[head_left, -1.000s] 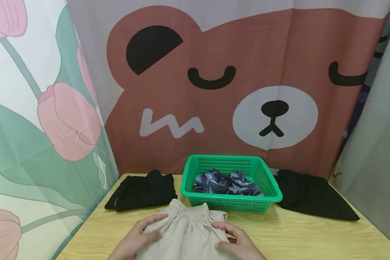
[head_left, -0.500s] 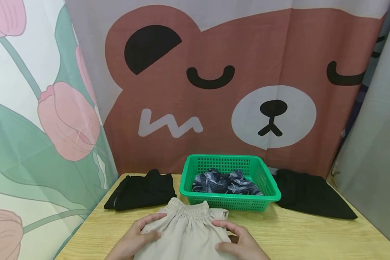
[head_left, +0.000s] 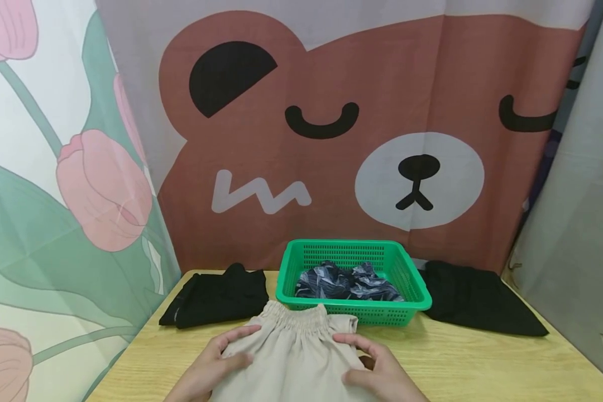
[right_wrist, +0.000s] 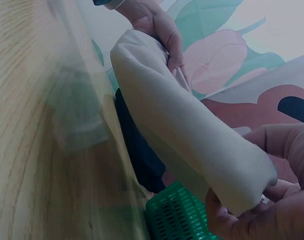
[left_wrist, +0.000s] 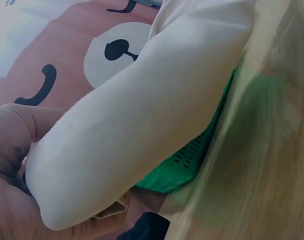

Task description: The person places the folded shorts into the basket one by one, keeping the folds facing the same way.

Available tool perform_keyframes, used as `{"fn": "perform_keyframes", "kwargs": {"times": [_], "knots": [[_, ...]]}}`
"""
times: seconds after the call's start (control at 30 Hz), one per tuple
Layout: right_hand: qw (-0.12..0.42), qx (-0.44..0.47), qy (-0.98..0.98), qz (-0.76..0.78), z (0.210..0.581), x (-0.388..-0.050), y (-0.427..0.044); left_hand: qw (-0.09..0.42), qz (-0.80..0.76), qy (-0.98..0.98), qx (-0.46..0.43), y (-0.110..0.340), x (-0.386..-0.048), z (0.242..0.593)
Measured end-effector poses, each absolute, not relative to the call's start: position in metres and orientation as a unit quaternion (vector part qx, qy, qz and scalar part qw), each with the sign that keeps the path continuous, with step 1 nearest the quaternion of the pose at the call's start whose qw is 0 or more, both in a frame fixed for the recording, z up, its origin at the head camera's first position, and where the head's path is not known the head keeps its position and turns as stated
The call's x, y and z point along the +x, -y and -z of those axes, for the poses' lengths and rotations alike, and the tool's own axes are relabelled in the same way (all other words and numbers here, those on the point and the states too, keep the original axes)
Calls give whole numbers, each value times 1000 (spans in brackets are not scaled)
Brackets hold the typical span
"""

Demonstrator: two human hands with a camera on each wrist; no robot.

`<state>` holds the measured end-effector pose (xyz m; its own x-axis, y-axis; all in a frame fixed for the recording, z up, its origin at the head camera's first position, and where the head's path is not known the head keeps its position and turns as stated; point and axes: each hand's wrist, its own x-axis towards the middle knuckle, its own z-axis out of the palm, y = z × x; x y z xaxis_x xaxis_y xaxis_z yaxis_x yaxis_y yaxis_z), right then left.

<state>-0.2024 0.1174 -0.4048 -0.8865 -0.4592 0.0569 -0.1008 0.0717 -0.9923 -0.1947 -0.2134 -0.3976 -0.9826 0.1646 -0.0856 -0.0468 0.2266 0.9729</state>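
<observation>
Both hands hold a beige garment (head_left: 293,357) with a gathered elastic waistband, at the bottom centre of the head view. My left hand (head_left: 213,363) grips its left side, thumb on top. On its right side my right hand (head_left: 379,368) grips the cloth the same way. In the left wrist view the folded cloth (left_wrist: 127,115) hangs above the tabletop, its edge between the left fingers and thumb. The right wrist view shows the cloth (right_wrist: 182,120) spanning between both hands, with the right hand (right_wrist: 272,190) around the near end.
A green basket (head_left: 354,304) holding crumpled dark patterned cloth (head_left: 349,282) stands just behind the garment. Folded black cloth (head_left: 221,298) lies left of it, and another black piece (head_left: 477,298) to its right. Printed curtains (head_left: 261,139) hang behind the wooden table (head_left: 482,363).
Still held by both hands, the beige garment has risen slightly in the head view, its waistband now overlapping the basket's front edge. The right hand has shifted slightly to the right.
</observation>
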Motion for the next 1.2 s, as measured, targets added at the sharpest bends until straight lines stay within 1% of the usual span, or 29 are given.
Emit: {"fn": "perform_keyframes", "kwargs": {"times": [0.1,0.27,0.4,0.57,0.8,1.03,1.2], "knots": [[128,-184,-727,649,401,-202,-118,76,-625,-776,43,211,-195,395],[125,-153,-729,655,395,-200,-119,54,-643,-760,77,207,-195,392],[122,-133,-733,656,391,-200,-119,55,-649,-755,75,205,-196,389],[109,-132,-740,651,387,-202,-122,54,-648,-757,70,202,-200,385],[104,-136,-733,658,379,-203,-129,45,-651,-752,93,196,-205,380],[81,-111,-737,662,374,-206,-132,32,-657,-745,114,189,-212,376],[76,-105,-730,671,369,-208,-135,22,-663,-737,126,183,-217,374]]}}
